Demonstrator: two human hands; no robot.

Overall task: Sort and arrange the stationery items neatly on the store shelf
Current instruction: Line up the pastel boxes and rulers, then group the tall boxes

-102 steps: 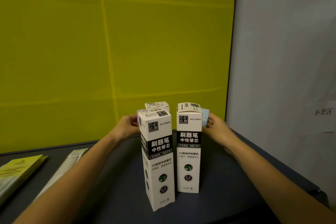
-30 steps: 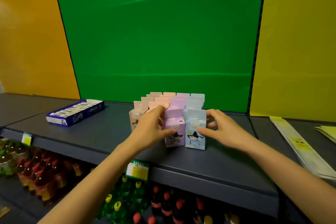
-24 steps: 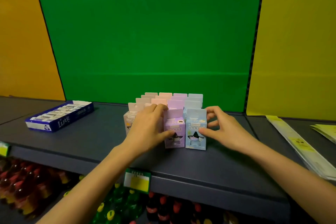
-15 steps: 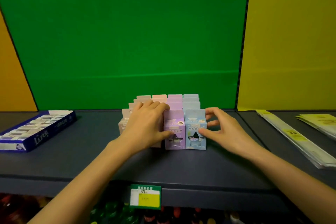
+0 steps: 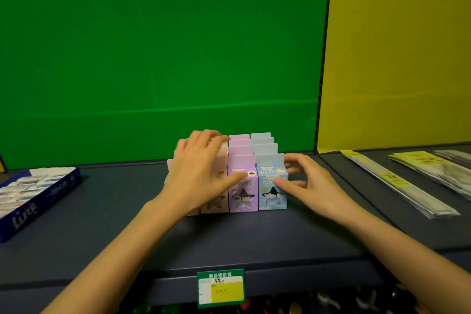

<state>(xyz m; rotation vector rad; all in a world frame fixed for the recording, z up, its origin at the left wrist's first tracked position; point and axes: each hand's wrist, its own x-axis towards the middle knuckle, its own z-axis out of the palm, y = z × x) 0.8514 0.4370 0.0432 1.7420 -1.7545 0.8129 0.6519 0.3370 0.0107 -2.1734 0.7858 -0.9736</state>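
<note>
Backdrop: a green panel (image 5: 163,58) is filling the back of the bay, with a yellow panel (image 5: 397,53) rising to its right.
Left side: a dark blue tray (image 5: 43,201) of small white items is sitting on the shelf (image 5: 254,242), well apart from the action.
Right side: long clear packets (image 5: 397,183) are lying flat, and a second stack of packets (image 5: 433,166) is lying beyond them at the edge of view.
Front edge: a green and yellow price tag (image 5: 221,288) is hanging off the shelf lip.
In the way: the left forearm is crossing in front of the leftmost boxes, hiding most of them.
Boxes: pink boxes (image 5: 216,205), purple boxes (image 5: 242,194) and blue boxes (image 5: 271,194) are standing upright in touching rows at mid-shelf, running back toward the green panel.
Left hand (image 5: 198,176): it is lying spread over the pink rows, fingers reaching across their tops, thumb pressing on the front purple box.
Right hand (image 5: 313,183): it is sitting just beside the blue row with fingers loosely curved, thumb tip touching the front blue box's right edge; whether the fingers are meeting the side, I cannot tell.
</note>
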